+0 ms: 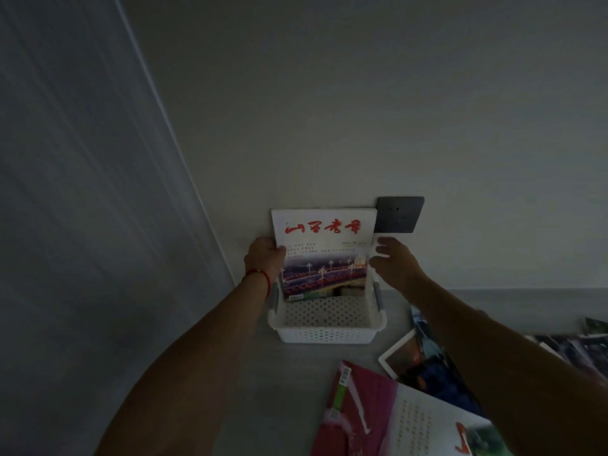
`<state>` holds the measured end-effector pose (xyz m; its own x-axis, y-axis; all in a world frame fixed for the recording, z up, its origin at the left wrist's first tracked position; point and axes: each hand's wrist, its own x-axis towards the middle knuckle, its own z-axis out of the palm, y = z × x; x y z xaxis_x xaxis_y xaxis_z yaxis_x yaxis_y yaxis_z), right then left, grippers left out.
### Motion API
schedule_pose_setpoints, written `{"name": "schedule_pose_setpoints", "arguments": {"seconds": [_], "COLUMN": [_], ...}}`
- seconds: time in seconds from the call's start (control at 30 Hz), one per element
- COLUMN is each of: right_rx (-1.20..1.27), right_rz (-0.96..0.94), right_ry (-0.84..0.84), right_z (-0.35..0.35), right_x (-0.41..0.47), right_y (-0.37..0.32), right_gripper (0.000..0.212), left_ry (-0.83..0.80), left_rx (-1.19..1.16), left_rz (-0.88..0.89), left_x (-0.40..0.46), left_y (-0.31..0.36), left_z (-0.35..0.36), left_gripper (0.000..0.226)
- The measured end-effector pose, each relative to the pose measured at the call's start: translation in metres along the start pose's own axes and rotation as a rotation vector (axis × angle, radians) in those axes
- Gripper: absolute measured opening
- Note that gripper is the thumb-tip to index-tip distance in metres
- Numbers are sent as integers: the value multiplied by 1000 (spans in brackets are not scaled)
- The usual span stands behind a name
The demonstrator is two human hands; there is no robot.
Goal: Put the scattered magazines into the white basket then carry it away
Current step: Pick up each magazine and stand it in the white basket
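Fingers (pixel 278 255) of left hand (pixel 265 258) grip magazine (pixel 324 255)

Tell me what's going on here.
A person is tidying magazines into a white basket by the wall. The left hand grips a white magazine with red lettering, standing upright in the basket. The right hand hovers open beside it. More magazines lie scattered on the floor.
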<state>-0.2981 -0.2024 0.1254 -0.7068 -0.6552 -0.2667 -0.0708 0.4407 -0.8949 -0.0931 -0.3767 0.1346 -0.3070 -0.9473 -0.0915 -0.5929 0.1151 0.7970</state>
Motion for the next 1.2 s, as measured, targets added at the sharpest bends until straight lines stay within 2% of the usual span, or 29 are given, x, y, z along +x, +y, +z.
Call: {"name": "schedule_pose_setpoints", "arguments": {"seconds": [0.03,0.13,0.2,0.3,0.4,0.43,0.5,0.6,0.67,0.77,0.87,0.97,1.03,1.1,1.13,1.2], "right_rx": [-45,-396,-553,-928,-1053,-1104,-1193,-1158,-1122,-912,-841,-831,-745,-600,-539,-418], "right_rz": [-23,-153,-209,-159,-79,-50,-51,-137,-185,-276,-391,-460,-459,-344,-279,-201], "right_ry": [-7,-2,-15,-224,-260,-247,-216,-149,-141,-180,-223,-168,39,301,379,328], "right_z": [-1,-6,-9,-17,-17,-15,-11,-3,0,3,1,-8,-18,-32,-38,-42], "right_x": [-6,-35,-61,-104,-151,-166,-188,-201,-204,-210,-207,-197,-190,-189,-192,-200], "right_y": [5,26,50,94,143,157,178,187,185,183,175,155,145,144,146,153], "right_gripper": [47,21,18,28,50,60,80,95,93,68,50,34,31,34,39,43], "left_ry": [-12,-41,-46,30,204,174,-64,-459,-609,-621,-566,-658,-591,-493,-464,-426], "left_rx": [-35,-201,-308,-247,-106,-100,-39,207,406,759,930,801,682,571,501,328], "left_rz": [-13,-70,-108,-120,68,141,243,371,496,638,658,538,480,421,380,300], "left_x": [1,-3,-11,-39,-97,-122,-172,-226,-247,-260,-254,-234,-222,-209,-204,-195], "left_y": [-2,-12,-19,-25,-32,-37,-49,-73,-82,-85,-70,-67,-69,-73,-76,-79], "left_z": [1,4,6,8,21,30,56,90,100,102,93,72,49,26,16,2], "left_gripper": [24,30,37,40,32,32,35,42,52,53,31,29,27,28,27,23]}}
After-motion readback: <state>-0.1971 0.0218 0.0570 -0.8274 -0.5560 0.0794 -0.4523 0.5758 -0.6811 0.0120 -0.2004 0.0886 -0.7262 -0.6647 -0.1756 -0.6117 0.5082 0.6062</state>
